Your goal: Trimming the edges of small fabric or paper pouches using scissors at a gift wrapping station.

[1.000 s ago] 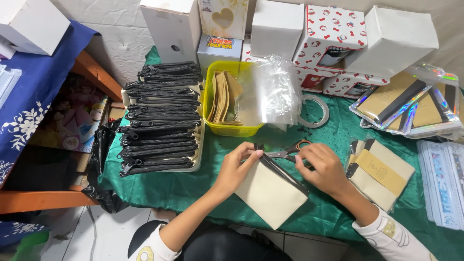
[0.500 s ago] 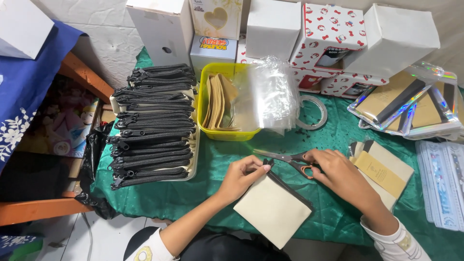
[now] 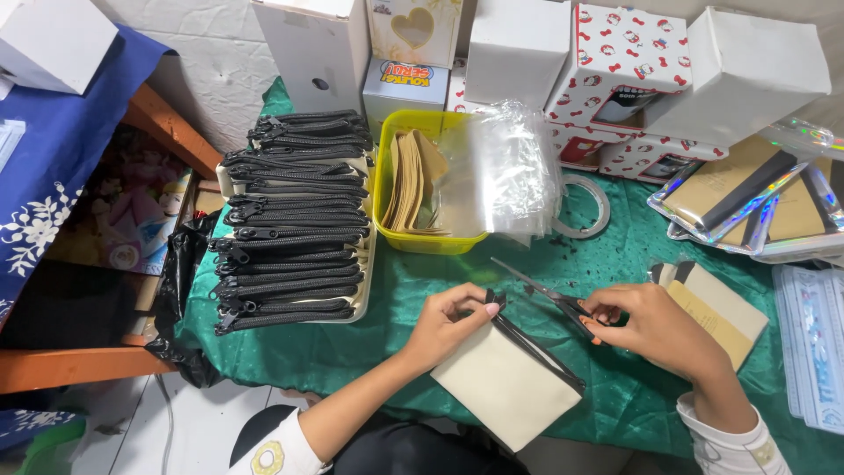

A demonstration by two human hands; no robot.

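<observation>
A cream fabric pouch (image 3: 505, 387) with a black zipper along its top lies on the green cloth in front of me. My left hand (image 3: 450, 324) pinches the zipper's end at the pouch's upper left corner. My right hand (image 3: 655, 327) holds scissors (image 3: 547, 292) by their handles, the blades open and pointing up-left, just above the zipper end.
A stack of several black-zippered pouches (image 3: 294, 224) sits at the left. A yellow bin (image 3: 413, 189) holds tan pieces, with clear plastic bags (image 3: 510, 171) beside it. A tape roll (image 3: 585, 207), white boxes (image 3: 519, 48), holographic packets (image 3: 747, 198) and more cream pouches (image 3: 716, 303) lie around.
The scissors have risen and their blades have opened beside the zipper end. My left hand still pinches the pouch's corner, and the view has shifted slightly.
</observation>
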